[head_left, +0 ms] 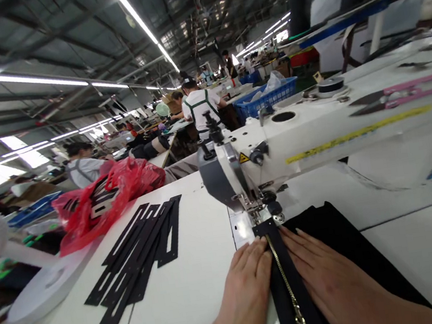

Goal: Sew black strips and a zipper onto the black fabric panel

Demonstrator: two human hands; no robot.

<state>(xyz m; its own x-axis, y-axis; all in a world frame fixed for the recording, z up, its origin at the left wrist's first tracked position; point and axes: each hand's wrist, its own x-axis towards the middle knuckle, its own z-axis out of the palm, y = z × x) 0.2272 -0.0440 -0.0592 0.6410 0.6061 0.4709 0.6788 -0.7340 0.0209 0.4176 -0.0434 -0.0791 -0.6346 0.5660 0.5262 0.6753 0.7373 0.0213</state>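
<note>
Two bare hands flanked a black zippered strip [281, 297] at a white sewing machine [304, 133] on a factory floor. The strip lay lengthwise on the pale bench [198, 261], its far end at the presser foot [256, 214]; whether the foot pressed on it could not be told. The left hand [245, 286] rested flat along the strip's left edge, its grip released, and the right hand [328, 275] lay the same way along the other edge, fingers extended, its grip likewise loose. Gold-coloured zipper teeth [281, 271] ran between them, with the zipper pull [300, 319] at the near end. A black fabric panel [342, 232] spread beside and beneath the right hand. To the left, slotted black strips [137, 264] overlapped in a fanned pile, near a red plastic bag [138, 178] and a white fan [28, 255]. Pink-handled snips [422, 87] rested atop the machine above a yellow measuring tape [360, 133]. Beyond, a co-worker in a white shirt [202, 107] sat near a blue basket [272, 101].
</note>
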